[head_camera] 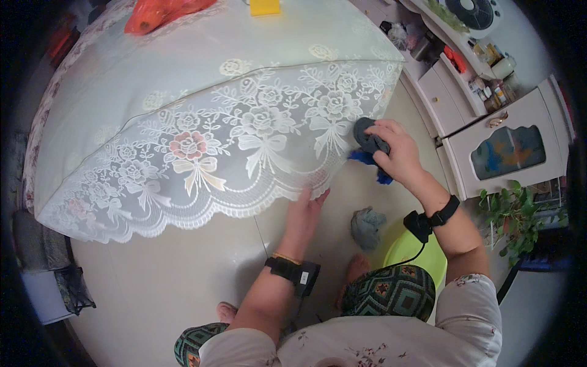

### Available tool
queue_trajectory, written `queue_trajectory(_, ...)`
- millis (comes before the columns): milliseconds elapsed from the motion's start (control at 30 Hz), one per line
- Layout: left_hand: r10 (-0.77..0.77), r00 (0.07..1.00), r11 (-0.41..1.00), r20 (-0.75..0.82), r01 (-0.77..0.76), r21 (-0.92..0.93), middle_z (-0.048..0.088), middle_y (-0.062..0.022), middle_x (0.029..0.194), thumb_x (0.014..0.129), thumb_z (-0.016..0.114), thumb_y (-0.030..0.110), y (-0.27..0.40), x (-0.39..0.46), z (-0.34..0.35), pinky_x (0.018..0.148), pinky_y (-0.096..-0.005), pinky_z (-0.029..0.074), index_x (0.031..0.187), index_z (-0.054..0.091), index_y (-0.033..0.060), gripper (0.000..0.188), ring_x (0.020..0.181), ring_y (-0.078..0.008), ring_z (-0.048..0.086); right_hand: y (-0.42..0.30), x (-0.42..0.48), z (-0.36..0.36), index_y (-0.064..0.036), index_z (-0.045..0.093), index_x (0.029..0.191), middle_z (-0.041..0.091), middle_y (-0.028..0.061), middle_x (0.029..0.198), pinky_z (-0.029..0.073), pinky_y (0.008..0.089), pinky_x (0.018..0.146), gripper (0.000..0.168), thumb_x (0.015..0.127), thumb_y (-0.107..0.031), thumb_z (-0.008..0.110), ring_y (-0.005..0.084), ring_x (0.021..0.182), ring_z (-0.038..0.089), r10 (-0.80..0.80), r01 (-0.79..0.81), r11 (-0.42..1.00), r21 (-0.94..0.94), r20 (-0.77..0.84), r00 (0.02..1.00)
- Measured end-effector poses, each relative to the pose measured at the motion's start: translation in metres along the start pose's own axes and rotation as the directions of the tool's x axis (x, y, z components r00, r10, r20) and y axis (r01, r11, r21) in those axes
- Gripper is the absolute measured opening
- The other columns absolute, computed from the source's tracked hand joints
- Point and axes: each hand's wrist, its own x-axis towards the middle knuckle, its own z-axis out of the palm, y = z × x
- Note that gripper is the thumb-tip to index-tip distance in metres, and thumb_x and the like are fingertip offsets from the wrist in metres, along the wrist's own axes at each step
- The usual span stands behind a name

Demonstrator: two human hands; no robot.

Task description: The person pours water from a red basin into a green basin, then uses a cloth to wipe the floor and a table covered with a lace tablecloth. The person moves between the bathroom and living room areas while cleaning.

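A white lace tablecloth (263, 124) with flowers and bows hangs over the near side of a covered table. At its scalloped lower hem, toward the right, my left hand (306, 213) holds the lace edge, some fingers hidden behind it. My right hand (396, 147) grips a bunched dark grey cloth (364, 130) close to the lace's right end. Bright blue material (362, 157) hangs under that cloth; whether the two are joined I cannot tell. On the floor below lies a crumpled grey-green cloth (368, 228).
A yellow-green plastic basin (399, 245) stands beside my right leg. Light cabinets (509, 144) line the right side, with a leafy potted plant (518, 220) near them. A red plastic bag (160, 13) and a yellow object (264, 7) rest on the tabletop.
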Motion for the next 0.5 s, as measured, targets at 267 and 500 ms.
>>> queue_trajectory(267, 0.025, 0.949, 0.971, -0.313, 0.052, 0.233, 0.048, -0.0080, 0.122, 0.092, 0.050, 0.011, -0.013, 0.003, 0.017, 0.090, -0.0397, 0.045, 0.127, 0.038, 0.0059, 0.038, 0.111, -0.0221, 0.050, -0.070, 0.041, 0.071, -0.018, 0.061, 0.089, 0.052, 0.0017, 0.097, 0.042, 0.0345, 0.066, 0.025, 0.065, -0.019, 0.061, 0.0211, 0.088, 0.051, -0.541, 0.546, 0.835, -0.070, 0.074, 0.837)
queue_trajectory(500, 0.132, 0.961, 0.957, -0.243, -0.060, 0.285, 0.048, -0.0080, 0.123, 0.091, 0.050, 0.009, -0.017, 0.003, 0.022, 0.084, -0.0366, 0.047, 0.128, 0.038, 0.0058, 0.039, 0.107, -0.0207, 0.052, 0.005, 0.013, 0.046, -0.016, 0.060, 0.080, 0.052, 0.0012, 0.089, 0.046, 0.0372, 0.067, 0.009, 0.072, -0.019, 0.058, 0.0219, 0.088, 0.052, -0.287, 0.298, 0.912, -0.281, 0.079, 0.955)
